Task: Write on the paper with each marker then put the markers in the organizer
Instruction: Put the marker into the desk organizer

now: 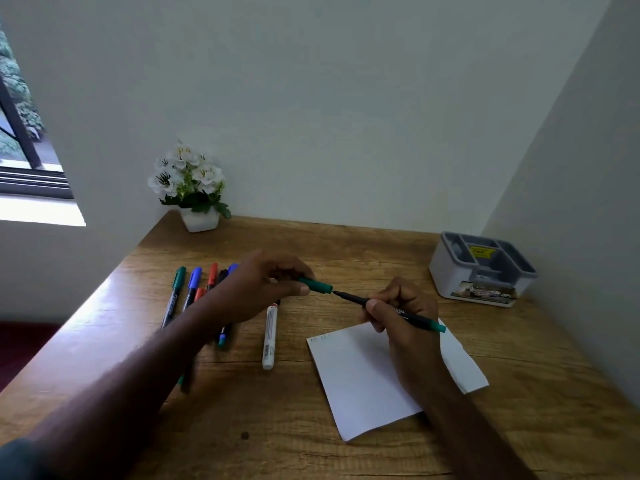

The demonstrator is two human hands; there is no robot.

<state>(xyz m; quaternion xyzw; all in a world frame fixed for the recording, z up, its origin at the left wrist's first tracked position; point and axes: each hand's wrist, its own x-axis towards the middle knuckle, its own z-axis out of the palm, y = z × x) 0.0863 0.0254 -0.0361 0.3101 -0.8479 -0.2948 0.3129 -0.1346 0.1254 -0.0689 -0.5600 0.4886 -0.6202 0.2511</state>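
Desk (346,258) carries all items. Paper (360,375) lies near its front edge, faint marks at the top left corner. Organizer (481,268) stands well behind and right of the paper, no markers visible in it. Spare markers (194,289) lie left of the paper. Right hand (405,317) pinches the green marker (391,310) above the paper's upper edge; long axis runs left-right, tip pointing left. Left hand (266,285) pinches the green cap (317,285), mouth just off the tip. Judgement: whether capping or uncapping cannot be told; keep cap and barrel coaxial.
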